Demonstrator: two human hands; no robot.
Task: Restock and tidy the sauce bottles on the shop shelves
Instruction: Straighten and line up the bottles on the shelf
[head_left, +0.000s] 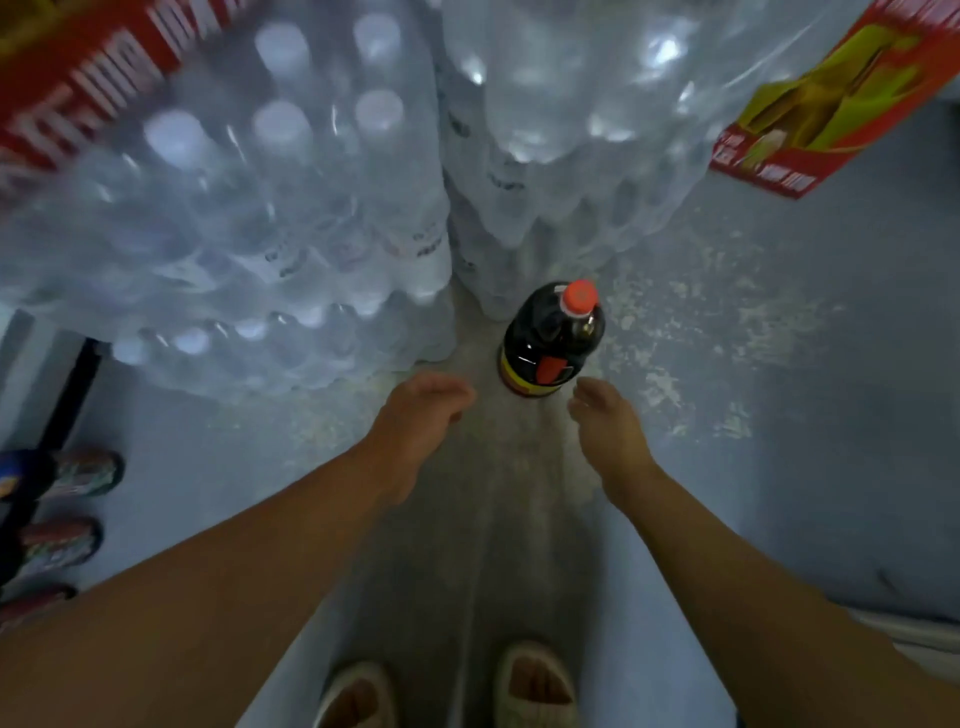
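One dark sauce bottle (551, 340) with an orange cap stands upright on the worn floor (727, 364), at the foot of two stacks of shrink-wrapped water bottles (270, 208). Two bare hands reach down near its base: the left hand (423, 415) and right hand (605, 415) both have loosely relaxed fingers and hold nothing. Two pale slippers (535, 686) show below.

No readable text: white lettering on the red carton (78, 88) seemingly too blurred.
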